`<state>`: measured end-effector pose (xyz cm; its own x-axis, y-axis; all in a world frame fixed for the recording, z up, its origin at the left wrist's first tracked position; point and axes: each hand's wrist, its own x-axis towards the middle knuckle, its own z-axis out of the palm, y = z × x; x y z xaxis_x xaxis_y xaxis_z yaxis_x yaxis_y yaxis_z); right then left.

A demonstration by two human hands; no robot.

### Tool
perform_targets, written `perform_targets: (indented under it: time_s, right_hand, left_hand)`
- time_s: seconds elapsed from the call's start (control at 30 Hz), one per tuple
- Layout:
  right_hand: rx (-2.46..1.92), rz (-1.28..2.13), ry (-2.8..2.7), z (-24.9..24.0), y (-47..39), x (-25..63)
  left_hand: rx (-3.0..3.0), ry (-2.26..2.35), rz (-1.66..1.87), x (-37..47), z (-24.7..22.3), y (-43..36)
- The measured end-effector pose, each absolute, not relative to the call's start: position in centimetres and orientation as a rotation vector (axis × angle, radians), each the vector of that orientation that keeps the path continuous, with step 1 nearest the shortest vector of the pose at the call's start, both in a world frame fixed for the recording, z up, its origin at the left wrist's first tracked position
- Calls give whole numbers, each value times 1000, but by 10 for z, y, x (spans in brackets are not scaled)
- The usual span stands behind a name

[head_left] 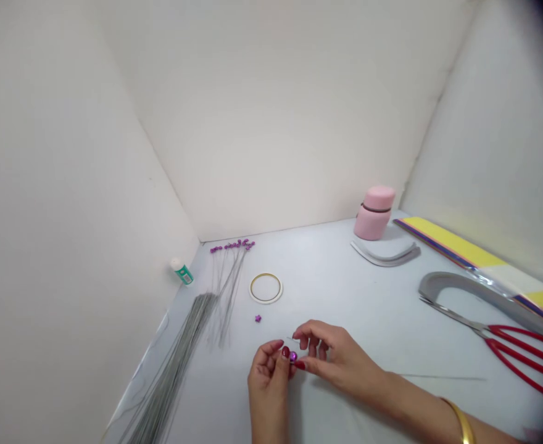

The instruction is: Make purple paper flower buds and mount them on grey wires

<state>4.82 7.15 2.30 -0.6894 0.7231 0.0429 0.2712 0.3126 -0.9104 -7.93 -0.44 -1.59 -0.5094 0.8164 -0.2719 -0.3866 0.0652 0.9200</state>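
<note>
My left hand is closed, pinching a shiny purple bead between thumb and fingers. Right beside it, my right hand has its thumb tip against the bead and its fingers curled. A short end of thin wire shows at its index fingertip. From behind my right forearm a thin straight wire runs out to the right; whether it is the same piece is hidden. Beyond my hands lies a small purple star-shaped piece, with a roll of narrow tape farther back.
At left lie a thick bundle of grey wires and several wires with purple tips, near a glue stick. To the right are red-handled scissors, grey curved strips, a pink flask and yellow packaged sheets. Walls enclose the table.
</note>
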Motion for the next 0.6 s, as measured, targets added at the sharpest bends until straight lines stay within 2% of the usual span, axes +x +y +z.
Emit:
perform_targets:
  time_s: [0.17,0.33,0.6]
  right_hand:
    - [-807,1141,-2261,16,65,50]
    - [-759,1075,-2323,13,64,50]
    - [-817,912,-2512,-5,64,50]
  left_hand:
    - [444,1366,1636,-73,-13,-6]
    - [460,1394,1602,-74,-14,-7]
    - [540,1623,1641,-84,-17,-10]
